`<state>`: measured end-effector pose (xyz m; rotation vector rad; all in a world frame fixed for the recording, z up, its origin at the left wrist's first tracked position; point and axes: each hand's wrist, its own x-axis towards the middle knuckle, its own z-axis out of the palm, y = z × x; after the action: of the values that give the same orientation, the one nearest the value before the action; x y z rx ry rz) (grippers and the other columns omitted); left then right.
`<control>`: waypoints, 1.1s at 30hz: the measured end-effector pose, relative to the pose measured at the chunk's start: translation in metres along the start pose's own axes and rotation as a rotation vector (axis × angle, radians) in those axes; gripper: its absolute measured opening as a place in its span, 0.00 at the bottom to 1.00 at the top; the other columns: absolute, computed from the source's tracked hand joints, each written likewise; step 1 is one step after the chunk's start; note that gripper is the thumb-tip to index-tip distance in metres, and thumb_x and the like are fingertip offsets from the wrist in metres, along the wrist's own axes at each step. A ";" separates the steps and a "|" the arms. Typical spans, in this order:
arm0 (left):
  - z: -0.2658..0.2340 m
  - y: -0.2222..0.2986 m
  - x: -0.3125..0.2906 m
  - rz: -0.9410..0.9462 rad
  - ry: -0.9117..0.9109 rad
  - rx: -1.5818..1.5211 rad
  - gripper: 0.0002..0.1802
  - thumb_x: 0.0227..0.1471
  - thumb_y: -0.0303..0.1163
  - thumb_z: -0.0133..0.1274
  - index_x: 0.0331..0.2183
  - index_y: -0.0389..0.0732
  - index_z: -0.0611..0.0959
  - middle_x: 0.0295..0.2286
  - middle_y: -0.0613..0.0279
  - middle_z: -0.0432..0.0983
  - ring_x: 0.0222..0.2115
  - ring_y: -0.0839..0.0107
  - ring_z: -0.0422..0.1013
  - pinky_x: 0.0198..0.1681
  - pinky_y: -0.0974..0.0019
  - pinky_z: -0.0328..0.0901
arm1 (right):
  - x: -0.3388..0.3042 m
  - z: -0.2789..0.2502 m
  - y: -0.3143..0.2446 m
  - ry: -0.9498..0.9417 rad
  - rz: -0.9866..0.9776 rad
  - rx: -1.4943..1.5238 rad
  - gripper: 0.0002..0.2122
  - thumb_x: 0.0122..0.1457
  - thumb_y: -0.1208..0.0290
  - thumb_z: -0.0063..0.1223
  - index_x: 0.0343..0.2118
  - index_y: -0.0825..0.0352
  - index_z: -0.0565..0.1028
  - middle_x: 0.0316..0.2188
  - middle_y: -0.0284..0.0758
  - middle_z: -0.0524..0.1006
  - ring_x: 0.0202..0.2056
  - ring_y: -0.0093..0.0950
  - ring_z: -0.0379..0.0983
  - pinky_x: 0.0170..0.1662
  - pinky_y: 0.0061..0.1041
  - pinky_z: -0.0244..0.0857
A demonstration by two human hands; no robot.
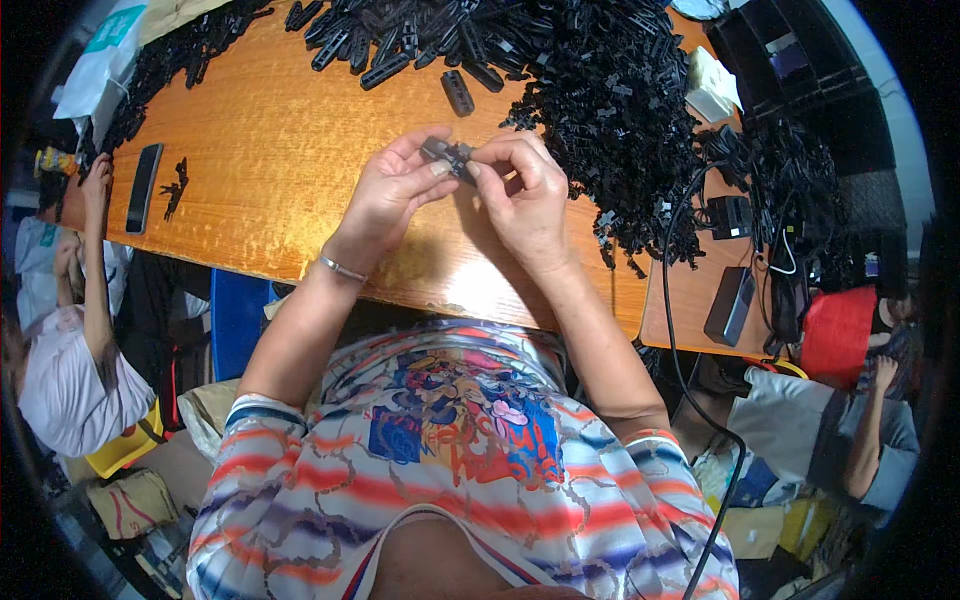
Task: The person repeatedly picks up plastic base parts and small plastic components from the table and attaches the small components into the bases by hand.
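Note:
Over the wooden table, my left hand (385, 195) pinches a small dark plastic part (437, 150) between thumb and fingers. My right hand (525, 200) meets it from the other side, thumb and forefinger closed on the part's right end. Whether this is one part or two joined pieces, I cannot tell, as the fingertips cover much of it. Just beyond my hands lies a single oblong black plastic piece (457, 92) with openings along it. Farther back is a heap of similar oblong pieces (420, 35). Close to my right hand spreads a large pile of small black clips (620, 130).
A phone (144, 188) and a few small black parts (175, 188) lie at the left. A black cable (672, 300) hangs down on the right, near a black box (730, 305) and tangled cords. Other people sit at both sides; one person's arm (97, 250) reaches the table's left end.

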<state>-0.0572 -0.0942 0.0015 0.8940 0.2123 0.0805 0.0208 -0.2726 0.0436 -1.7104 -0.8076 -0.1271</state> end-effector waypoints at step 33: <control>-0.051 0.134 -0.146 0.138 -0.089 1.498 0.15 0.59 0.24 0.61 0.48 0.37 0.87 0.43 0.54 0.85 0.46 0.59 0.80 0.52 0.61 0.71 | -0.027 -0.057 0.000 -0.200 0.168 -0.586 0.07 0.60 0.68 0.68 0.35 0.67 0.85 0.34 0.44 0.82 0.34 0.44 0.82 0.39 0.39 0.77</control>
<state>-0.2084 0.0051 0.0971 2.3998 0.0982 -0.0071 0.0187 -0.3354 0.0480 -2.3663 -0.8162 -0.0828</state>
